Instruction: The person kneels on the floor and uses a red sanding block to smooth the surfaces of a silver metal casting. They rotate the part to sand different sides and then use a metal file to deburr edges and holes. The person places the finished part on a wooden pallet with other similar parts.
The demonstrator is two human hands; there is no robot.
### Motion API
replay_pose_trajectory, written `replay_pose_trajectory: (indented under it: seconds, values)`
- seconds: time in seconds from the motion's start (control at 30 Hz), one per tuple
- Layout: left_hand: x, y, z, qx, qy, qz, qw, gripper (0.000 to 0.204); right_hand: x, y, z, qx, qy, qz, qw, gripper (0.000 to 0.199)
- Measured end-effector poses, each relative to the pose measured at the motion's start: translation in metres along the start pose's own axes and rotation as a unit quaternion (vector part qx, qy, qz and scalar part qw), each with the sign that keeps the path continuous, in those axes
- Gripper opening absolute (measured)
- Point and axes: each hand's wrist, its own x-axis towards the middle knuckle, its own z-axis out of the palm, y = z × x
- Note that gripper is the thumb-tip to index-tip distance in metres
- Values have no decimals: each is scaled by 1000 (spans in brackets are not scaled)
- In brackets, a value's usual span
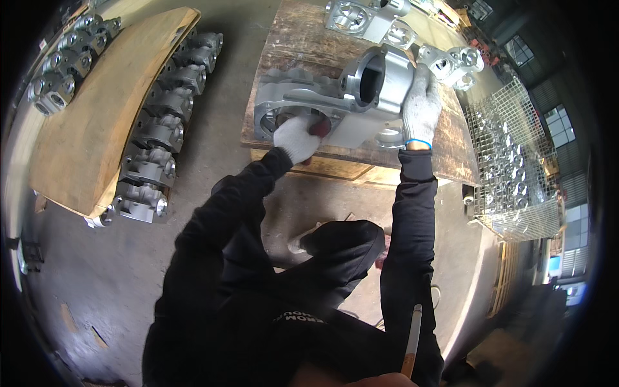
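Note:
A large silver metal casting (309, 97) lies on the worn wooden bench top, with a round opening at its left end and a wide cylindrical housing at its right. My left hand (294, 138), in a white knit glove, is closed at the near edge of the left opening. Something dark red (320, 127) shows at its fingers; its kind is not clear. My right hand (422, 106), gloved too, lies with fingers stretched along the right side of the housing. Its palm side is hidden.
More silver castings (367, 20) stand on the bench (284, 35) behind, and another (451, 63) at its right. Several castings (161, 132) line a wooden board (116, 109) at left. A wire mesh cage (516, 161) holds metal parts at right. A cigarette (412, 342) shows close below.

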Motion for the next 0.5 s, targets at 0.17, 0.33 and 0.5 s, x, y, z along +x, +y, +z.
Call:
replay_pose_trajectory:
  seconds: [0.17, 0.33, 0.5]
  values:
    - [-14, 8, -19, -601, 103, -168, 775, 34, -2, -4, -6, 11, -11, -43, 999, 57]
    - [-24, 17, 24, -495, 133, -40, 858, 35, -7, -6, -2, -38, 15, -3, 999, 55]
    - [-22, -3, 19, 316, 48, 115, 940, 32, -11, 5, -16, -85, -35, -68, 993, 53]
